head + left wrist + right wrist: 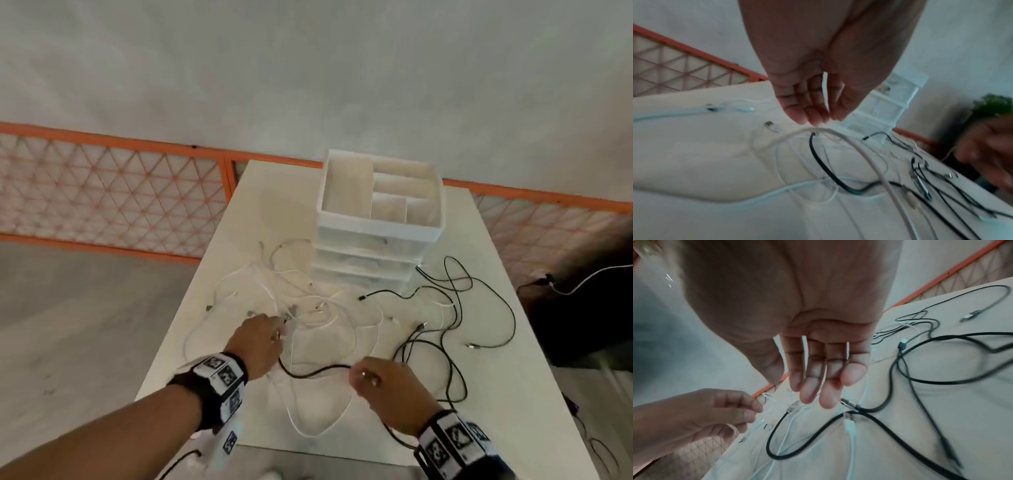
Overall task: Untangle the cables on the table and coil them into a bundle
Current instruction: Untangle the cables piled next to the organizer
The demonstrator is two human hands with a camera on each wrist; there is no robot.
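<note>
A tangle of white cables (308, 308) lies mid-table, with black cables (455, 308) sprawled to its right. My left hand (279, 330) reaches into the white tangle. In the left wrist view, thumb and fingers of this hand (824, 121) come together on a white cable (838, 134) that arches up off the table. My right hand (359, 371) hovers near the front edge, where a black cable (315, 371) runs under it. The right wrist view shows its fingers (818, 395) straight and empty above black connector ends (849, 404).
A white stacked drawer organizer (376, 219) with an open compartment tray on top stands at the back of the white table (513, 394). An orange mesh fence (102, 198) runs behind. A dark object (582, 308) sits off the right side, with floor to the left.
</note>
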